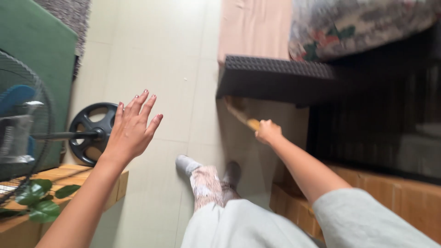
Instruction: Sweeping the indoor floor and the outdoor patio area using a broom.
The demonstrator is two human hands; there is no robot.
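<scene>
My right hand (268,132) is closed around a yellowish wooden handle (241,115) that slants up and left toward the dark woven bed frame (275,76); the handle is motion-blurred and its far end is hard to make out. My left hand (133,126) is raised over the pale tiled floor (165,55), palm down, fingers spread and holding nothing. It hovers near the round black base of a standing fan (87,131). My socked feet (209,177) stand on the tiles below.
A fan with a wire cage (20,124) stands at the left beside a green mat (36,41). A wooden bench (78,177) with a leafy plant (39,197) sits lower left. A floral bedcover (358,23) lies over the bed, and cardboard boxes (395,193) sit at the right.
</scene>
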